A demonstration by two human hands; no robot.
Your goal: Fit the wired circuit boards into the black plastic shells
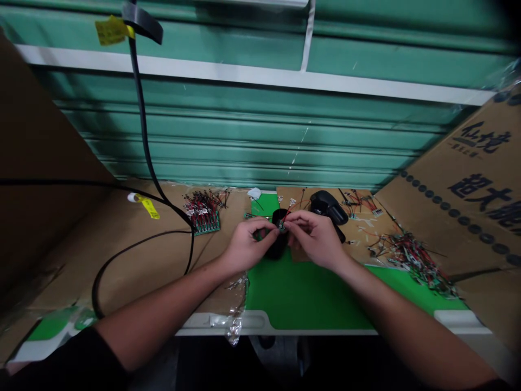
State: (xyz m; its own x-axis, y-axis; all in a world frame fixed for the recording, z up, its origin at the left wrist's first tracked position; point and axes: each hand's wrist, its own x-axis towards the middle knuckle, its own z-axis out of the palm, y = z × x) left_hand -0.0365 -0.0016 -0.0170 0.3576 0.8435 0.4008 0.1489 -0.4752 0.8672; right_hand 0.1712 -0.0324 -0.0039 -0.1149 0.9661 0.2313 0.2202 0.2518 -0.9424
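Note:
My left hand (252, 239) and my right hand (315, 236) meet over the middle of the bench. Their thumbs and fingertips pinch a small circuit board (281, 224) with thin red and black wires rising from it. Its details are too small to make out. Right behind and below my fingers is a black rounded object (277, 251), partly covered by my hands. To the left lies a green circuit board panel (208, 224) with many red and black wires standing on it.
A pile of wired boards (423, 263) lies at the right, near a printed cardboard wall (480, 184). A black device (329, 207) sits behind my right hand. Black cables (142, 119) hang and loop at the left. The bench has a green mat (309, 298) and cardboard (142, 255).

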